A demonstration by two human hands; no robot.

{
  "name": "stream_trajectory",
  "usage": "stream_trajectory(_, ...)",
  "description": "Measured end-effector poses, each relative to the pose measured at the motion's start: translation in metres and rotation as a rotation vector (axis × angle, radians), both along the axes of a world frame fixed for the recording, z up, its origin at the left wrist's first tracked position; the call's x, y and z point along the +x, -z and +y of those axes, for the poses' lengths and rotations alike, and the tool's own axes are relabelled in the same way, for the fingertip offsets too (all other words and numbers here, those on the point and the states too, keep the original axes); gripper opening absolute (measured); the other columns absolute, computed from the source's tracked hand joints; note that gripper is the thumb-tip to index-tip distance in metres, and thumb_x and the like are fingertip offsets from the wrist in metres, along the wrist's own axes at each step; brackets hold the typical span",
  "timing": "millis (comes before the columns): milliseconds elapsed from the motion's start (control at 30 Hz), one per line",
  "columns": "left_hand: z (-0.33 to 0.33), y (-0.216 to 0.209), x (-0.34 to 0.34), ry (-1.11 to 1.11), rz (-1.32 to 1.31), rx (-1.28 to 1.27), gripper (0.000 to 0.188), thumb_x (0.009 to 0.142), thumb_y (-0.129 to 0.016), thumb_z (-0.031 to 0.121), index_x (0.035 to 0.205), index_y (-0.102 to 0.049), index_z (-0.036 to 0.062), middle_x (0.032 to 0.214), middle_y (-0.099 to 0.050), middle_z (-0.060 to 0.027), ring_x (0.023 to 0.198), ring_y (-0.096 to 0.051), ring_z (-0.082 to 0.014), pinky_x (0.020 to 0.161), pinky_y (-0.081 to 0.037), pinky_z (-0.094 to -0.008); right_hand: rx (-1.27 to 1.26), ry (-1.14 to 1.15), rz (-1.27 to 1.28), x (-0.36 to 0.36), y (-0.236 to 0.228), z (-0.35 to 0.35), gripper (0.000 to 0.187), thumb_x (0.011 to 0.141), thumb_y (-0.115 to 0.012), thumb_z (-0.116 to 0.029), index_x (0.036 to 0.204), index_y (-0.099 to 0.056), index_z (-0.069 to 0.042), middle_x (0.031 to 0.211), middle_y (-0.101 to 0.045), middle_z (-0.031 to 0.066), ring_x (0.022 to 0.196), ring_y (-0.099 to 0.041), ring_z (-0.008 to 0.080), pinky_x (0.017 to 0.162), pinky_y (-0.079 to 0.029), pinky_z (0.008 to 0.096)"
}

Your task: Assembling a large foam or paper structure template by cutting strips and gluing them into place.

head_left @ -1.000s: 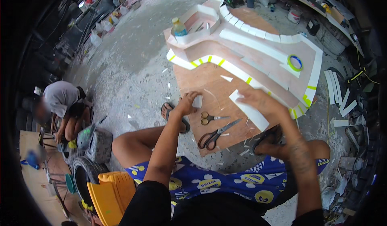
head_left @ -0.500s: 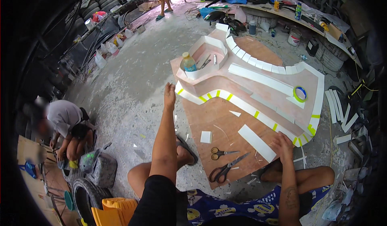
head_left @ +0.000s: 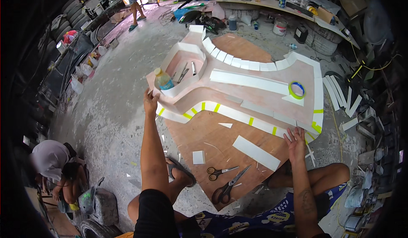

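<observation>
A large pinkish, hollow-shaped panel (head_left: 263,80) edged with white strips lies on a plywood board (head_left: 197,138). My left hand (head_left: 151,102) grips its near left corner, thumb and fingers at the rim. Along the near right edge, my right hand (head_left: 296,144) touches the panel with fingers spread. Short yellow tape pieces (head_left: 251,121) cross the white border. In the panel's recess stand a bottle (head_left: 163,80) with a yellowish cap, a marker (head_left: 194,68) and a slim dark tool (head_left: 183,74). A tape roll (head_left: 297,90) rests on the right part.
Small scissors (head_left: 221,172) and large black scissors (head_left: 229,187) lie on the board, near a white strip (head_left: 256,153) and a white square (head_left: 198,157). Cut strips (head_left: 335,92) lie on the floor at right. A person (head_left: 55,161) crouches at left; another stands far back.
My view has shifted, so the scene sits farther left. The left hand has closed on the panel's corner, and the right hand has moved up onto its near edge.
</observation>
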State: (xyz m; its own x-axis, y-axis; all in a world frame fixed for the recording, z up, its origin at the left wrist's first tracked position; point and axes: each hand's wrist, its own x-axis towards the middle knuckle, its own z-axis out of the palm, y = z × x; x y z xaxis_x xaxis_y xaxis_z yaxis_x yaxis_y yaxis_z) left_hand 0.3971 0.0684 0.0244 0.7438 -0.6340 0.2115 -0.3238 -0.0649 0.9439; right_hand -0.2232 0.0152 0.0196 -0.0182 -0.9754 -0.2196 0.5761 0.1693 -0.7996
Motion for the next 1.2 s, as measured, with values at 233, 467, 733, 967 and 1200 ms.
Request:
stream_trajectory(233,0.021,0.018,0.003,0.008,0.054,-0.075,0.067,0.083,-0.067,0.002,0.14,-0.032,0.0022,0.098,-0.063,-0.0083,0.09,-0.059,-0.0178,0.08,-0.049,-0.0292,-0.066,0.168,0.376,-0.026,0.034,-0.003,0.03,0.094,-0.054,-0.013,0.124,-0.056,-0.007,0.109,-0.058,0.006,0.104,-0.057,0.0211,0.089,-0.046,0.0358)
stream_trajectory(467,0.015,0.012,-0.014,-0.04,0.003,-0.02,0.066,0.088,-0.066,0.007,0.142,-0.028,0.0025,0.131,-0.052,-0.0224,0.114,-0.055,-0.0276,0.099,-0.043,-0.0369,-0.152,0.919,0.514,-0.127,-0.015,-0.096,0.054,0.099,-0.042,-0.044,0.115,-0.059,0.004,0.115,-0.061,0.0141,0.108,-0.056,0.0245,0.098,-0.039,0.0347)
stream_trajectory(733,0.026,0.019,0.004,-0.053,0.015,0.001,0.064,0.091,-0.064,0.019,0.143,-0.03,0.002,0.134,-0.05,-0.0223,0.12,-0.052,-0.0294,0.102,-0.04,-0.0383,0.067,-0.151,0.307,-0.157,-0.02,-0.172,0.101,0.086,-0.023,-0.079,0.132,-0.048,0.007,0.132,-0.054,0.0202,0.121,-0.051,0.0273,0.106,-0.035,0.0384)
stream_trajectory(967,0.02,0.028,0.0,-0.013,0.274,-0.185,0.061,0.098,-0.049,0.041,0.139,-0.038,-0.0037,0.133,-0.05,-0.021,0.118,-0.054,-0.0274,0.099,-0.044,-0.0362,0.109,-0.449,0.359,-0.144,-0.013,-0.184,0.093,0.088,-0.03,-0.076,0.136,-0.047,0.002,0.135,-0.054,0.0146,0.12,-0.054,0.0246,0.105,-0.036,0.0377)
stream_trajectory(1200,0.025,0.023,0.001,-0.034,0.258,-0.172,0.05,0.099,-0.048,0.037,0.127,-0.051,-0.0033,0.121,-0.059,-0.0182,0.111,-0.058,-0.0255,0.096,-0.046,-0.0348,0.064,-0.331,0.417,-0.126,-0.012,-0.19,0.074,0.094,-0.037,-0.063,0.135,-0.05,-0.003,0.134,-0.055,0.0121,0.117,-0.056,0.0224,0.101,-0.041,0.0352)
